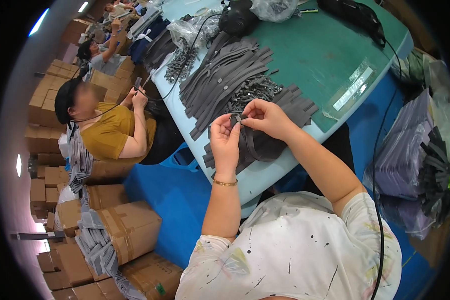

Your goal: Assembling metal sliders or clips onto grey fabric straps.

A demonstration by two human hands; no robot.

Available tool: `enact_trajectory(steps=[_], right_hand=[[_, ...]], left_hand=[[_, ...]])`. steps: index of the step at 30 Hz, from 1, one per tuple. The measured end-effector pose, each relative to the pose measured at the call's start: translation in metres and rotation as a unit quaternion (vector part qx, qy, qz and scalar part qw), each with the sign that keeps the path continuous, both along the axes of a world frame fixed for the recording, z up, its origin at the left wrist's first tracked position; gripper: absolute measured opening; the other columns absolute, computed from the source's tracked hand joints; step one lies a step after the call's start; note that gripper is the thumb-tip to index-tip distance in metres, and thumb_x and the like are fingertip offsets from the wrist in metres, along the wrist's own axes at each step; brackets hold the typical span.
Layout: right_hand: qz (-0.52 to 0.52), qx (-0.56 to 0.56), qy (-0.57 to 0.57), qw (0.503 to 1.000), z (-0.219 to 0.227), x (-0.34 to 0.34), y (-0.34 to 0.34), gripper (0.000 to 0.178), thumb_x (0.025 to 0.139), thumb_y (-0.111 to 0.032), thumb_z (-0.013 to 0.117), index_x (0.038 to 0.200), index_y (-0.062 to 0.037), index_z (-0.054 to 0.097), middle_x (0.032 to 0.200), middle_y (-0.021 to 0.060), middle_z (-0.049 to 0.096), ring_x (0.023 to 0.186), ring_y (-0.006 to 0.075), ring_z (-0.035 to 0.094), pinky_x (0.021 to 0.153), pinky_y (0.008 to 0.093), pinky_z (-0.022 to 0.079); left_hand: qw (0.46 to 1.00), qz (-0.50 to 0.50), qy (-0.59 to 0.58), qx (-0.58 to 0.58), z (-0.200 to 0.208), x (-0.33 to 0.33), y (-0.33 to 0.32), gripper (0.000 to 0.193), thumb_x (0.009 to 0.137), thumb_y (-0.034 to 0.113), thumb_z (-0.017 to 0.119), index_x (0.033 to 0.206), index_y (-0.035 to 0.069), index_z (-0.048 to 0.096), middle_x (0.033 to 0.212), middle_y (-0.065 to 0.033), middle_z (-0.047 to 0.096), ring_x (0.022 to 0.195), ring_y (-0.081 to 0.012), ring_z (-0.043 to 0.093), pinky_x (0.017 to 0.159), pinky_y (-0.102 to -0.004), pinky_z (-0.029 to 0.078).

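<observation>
Close together over the table's near edge, my left hand (pixel 225 142) and my right hand (pixel 269 119) pinch the end of a dark grey fabric strap (pixel 250 145). A small shiny metal piece (pixel 238 119) shows between the fingertips; its exact shape is too small to tell. The strap's length loops down below my hands. Just beyond them lies a heap of small metal fittings (pixel 252 90). It rests on many flat grey straps (pixel 210 82) spread over the table, some with round pale discs on them.
The green-topped table (pixel 315 55) has a pale edge. Plastic bags (pixel 185 32), more fittings (pixel 180 65) and a black bag (pixel 352 17) lie on it. A black cable (pixel 380 200) hangs at right. Wrapped stacks (pixel 405 150) stand right; cartons (pixel 130 225) and a seated co-worker (pixel 110 125) are left.
</observation>
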State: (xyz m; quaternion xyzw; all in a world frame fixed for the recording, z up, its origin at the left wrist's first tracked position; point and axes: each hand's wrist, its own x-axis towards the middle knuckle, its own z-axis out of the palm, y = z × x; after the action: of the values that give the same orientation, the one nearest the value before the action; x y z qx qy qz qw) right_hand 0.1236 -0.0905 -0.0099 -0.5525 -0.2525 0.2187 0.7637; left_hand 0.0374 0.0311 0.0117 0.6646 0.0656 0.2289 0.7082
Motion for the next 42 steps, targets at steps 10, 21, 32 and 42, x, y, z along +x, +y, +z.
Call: enact_trajectory(steps=[10, 21, 32, 42], right_hand=[[-0.001, -0.004, -0.063, 0.998, 0.004, -0.005, -0.001, 0.026, 0.077, -0.004, 0.065, 0.103, -0.0059, 0.063, 0.076, -0.0037, 0.053, 0.067, 0.0026, 0.049, 0.061, 0.0176, 0.043], [0.006, -0.023, -0.040, 0.999, 0.006, -0.002, 0.000, 0.023, 0.077, -0.003, 0.065, 0.101, -0.0054, 0.066, 0.076, -0.0055, 0.052, 0.065, 0.0011, 0.047, 0.059, 0.0161, 0.041], [0.017, -0.015, -0.018, 1.000, 0.008, -0.003, -0.002, 0.024, 0.078, -0.003, 0.065, 0.102, -0.0047, 0.065, 0.076, -0.0050, 0.056, 0.067, 0.0015, 0.050, 0.061, 0.0166, 0.042], [0.024, -0.009, -0.002, 1.000, 0.012, -0.004, -0.002, 0.024, 0.079, -0.003, 0.064, 0.103, -0.0030, 0.064, 0.080, -0.0029, 0.060, 0.070, 0.0020, 0.053, 0.062, 0.0167, 0.043]], left_hand=[[0.978, -0.037, 0.089, -0.183, -0.011, -0.004, 0.013, 0.015, 0.084, 0.006, 0.062, 0.098, 0.002, 0.058, 0.086, -0.0001, 0.061, 0.071, -0.0026, 0.054, 0.054, -0.0134, 0.035], [0.978, -0.047, 0.076, -0.188, -0.008, -0.003, 0.013, 0.017, 0.084, 0.004, 0.060, 0.100, -0.001, 0.059, 0.087, -0.0027, 0.062, 0.076, -0.0063, 0.056, 0.064, -0.0163, 0.042], [0.983, -0.042, 0.088, -0.153, -0.005, -0.008, 0.011, 0.016, 0.084, 0.006, 0.061, 0.098, -0.002, 0.061, 0.087, -0.0040, 0.063, 0.079, -0.0087, 0.056, 0.073, -0.0203, 0.044], [0.989, -0.031, 0.098, -0.107, -0.002, -0.008, 0.012, 0.014, 0.085, 0.008, 0.061, 0.094, -0.002, 0.063, 0.083, -0.0021, 0.062, 0.075, -0.0069, 0.055, 0.070, -0.0190, 0.043]])
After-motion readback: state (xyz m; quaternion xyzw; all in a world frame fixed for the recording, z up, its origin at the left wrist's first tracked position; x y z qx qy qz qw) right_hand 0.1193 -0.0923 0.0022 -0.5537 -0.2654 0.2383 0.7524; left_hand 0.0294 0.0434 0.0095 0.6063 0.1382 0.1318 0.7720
